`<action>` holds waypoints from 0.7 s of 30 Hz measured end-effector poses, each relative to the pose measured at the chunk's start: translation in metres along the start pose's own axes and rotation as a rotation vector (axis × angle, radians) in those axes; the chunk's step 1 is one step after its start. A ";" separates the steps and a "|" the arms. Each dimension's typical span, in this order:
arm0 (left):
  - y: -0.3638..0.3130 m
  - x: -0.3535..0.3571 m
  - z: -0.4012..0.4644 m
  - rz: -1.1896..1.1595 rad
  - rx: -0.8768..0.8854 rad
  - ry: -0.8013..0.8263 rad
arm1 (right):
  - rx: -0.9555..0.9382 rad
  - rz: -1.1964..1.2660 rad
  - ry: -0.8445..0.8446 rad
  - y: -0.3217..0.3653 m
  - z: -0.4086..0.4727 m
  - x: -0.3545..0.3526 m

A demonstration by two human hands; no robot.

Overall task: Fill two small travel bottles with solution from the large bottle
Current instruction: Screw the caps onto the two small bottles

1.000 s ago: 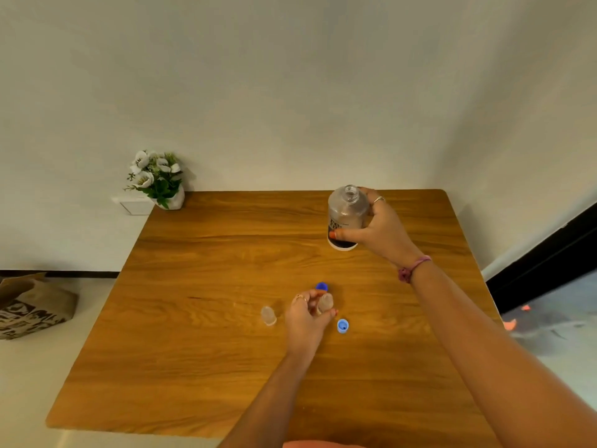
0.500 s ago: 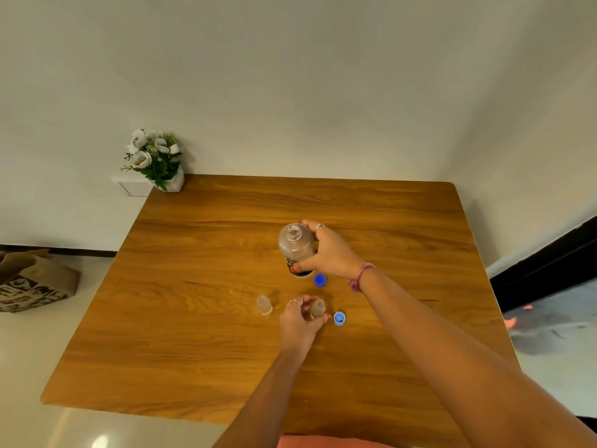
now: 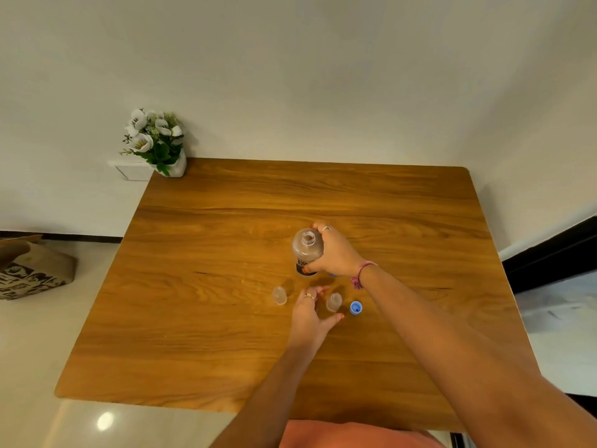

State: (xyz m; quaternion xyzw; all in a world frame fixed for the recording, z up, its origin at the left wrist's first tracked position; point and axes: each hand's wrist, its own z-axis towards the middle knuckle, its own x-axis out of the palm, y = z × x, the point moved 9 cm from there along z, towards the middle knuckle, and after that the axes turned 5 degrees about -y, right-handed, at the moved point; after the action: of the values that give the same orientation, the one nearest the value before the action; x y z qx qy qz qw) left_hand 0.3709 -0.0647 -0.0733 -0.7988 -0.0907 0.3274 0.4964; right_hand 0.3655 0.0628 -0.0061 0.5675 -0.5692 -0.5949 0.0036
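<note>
Right hand (image 3: 336, 253) wrapped round the large clear uncapped bottle w/ dark label (image 3: 307, 250), upright, mouth up, at mid-table. Left hand (image 3: 311, 313) loose, fingers spread, gripping nothing — sits between the two small clear travel bottles: one (image 3: 333, 301) just beside its thumb, other (image 3: 279, 295) to its left. Both stand upright just nearer the person than the big bottle, so pouring likely needs a tilt toward them. Blue cap (image 3: 356, 307) beside the nearer one, on the wooden table (image 3: 206, 286)
</note>
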 end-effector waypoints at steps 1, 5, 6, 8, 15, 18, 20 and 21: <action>-0.002 -0.004 -0.002 0.018 0.028 0.012 | 0.006 -0.005 0.001 -0.001 -0.001 0.001; -0.018 -0.023 -0.018 0.118 0.266 0.126 | 0.033 0.005 0.003 0.000 -0.007 0.002; -0.021 -0.027 -0.024 0.145 0.328 0.154 | 0.045 0.006 0.006 0.000 -0.009 0.001; -0.024 -0.038 -0.033 0.193 0.430 0.178 | 0.067 -0.014 0.023 0.001 -0.012 0.002; -0.017 -0.090 -0.042 0.200 0.568 0.018 | 0.210 -0.205 -0.103 0.020 -0.052 -0.023; 0.003 -0.115 -0.034 0.164 0.503 -0.105 | 0.103 -0.330 -0.242 0.056 -0.097 -0.024; 0.020 -0.125 -0.024 0.154 0.390 -0.145 | 0.035 -0.387 -0.205 0.066 -0.112 0.003; 0.028 -0.126 -0.018 0.151 0.314 -0.134 | 0.023 -0.419 -0.168 0.065 -0.113 0.020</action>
State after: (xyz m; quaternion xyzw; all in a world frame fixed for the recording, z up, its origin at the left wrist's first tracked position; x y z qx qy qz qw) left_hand 0.2801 -0.1508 -0.0376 -0.6924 -0.0111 0.4263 0.5821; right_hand 0.3931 -0.0491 0.0581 0.6217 -0.4440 -0.6212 -0.1743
